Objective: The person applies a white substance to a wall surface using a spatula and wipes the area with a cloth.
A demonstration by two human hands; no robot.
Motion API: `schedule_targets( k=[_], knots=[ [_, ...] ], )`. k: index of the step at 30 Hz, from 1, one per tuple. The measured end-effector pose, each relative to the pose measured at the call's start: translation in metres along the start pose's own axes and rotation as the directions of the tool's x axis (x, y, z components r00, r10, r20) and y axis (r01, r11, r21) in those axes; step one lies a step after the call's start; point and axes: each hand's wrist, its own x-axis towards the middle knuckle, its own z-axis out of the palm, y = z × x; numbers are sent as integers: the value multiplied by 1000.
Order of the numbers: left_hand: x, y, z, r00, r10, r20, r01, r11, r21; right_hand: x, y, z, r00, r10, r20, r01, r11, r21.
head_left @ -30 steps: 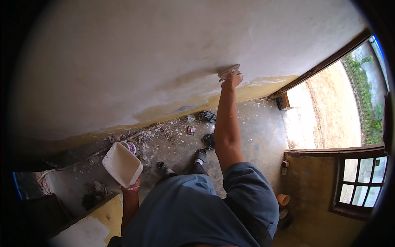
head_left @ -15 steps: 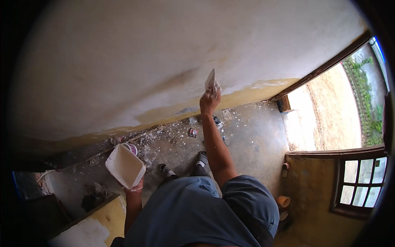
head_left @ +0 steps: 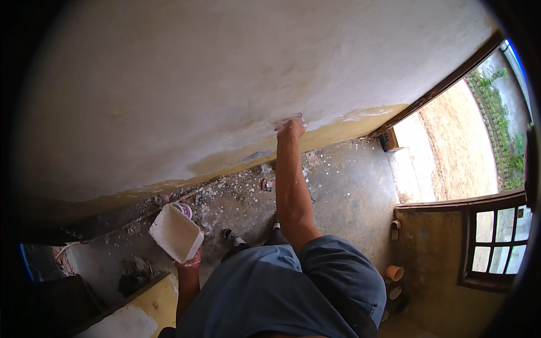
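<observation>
Holding your blade against the wall
Your right hand pinches it; your left hand clasps the tub's near end.

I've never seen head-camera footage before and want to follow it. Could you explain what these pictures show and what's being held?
There's no machine here, just someone working with bare hands. The view comes from a wide camera worn on the head, looking down, so straight edges bend near the rim. The right hand reaches out to the pale wall, holding a flat scraper that looks blurred and seems to touch it. The left hand holds a white tub, its open top turned toward the camera. On the grey floor lie scattered white crumbs and a small red-and-black packet. The blue-grey cloth at the bottom is the wearer's clothing.
</observation>
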Motion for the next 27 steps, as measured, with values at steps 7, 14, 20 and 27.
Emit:
schedule_targets(
  k=[7, 14, 20, 27],
  knots=[
    [-14, 1, -11, 998, 46, -40, -44, 998, 55, -181, -9, 48, 518, -436, 736, 822, 493, -286],
    [-6, -3, 0, 991, 133, -30, -122, 963, 240, -89, -31, 10, 752, -519, 407, 627, 754, -196],
    [5, -5, 3, 992, 107, -62, -85, 955, 285, -108, 46, 37, 536, -466, 704, 844, 267, -465],
    [14, -21, 22, 995, 84, -59, -75, 988, 134, -109, -38, -36, -223, -450, 865, 912, -409, 23]
  ],
)
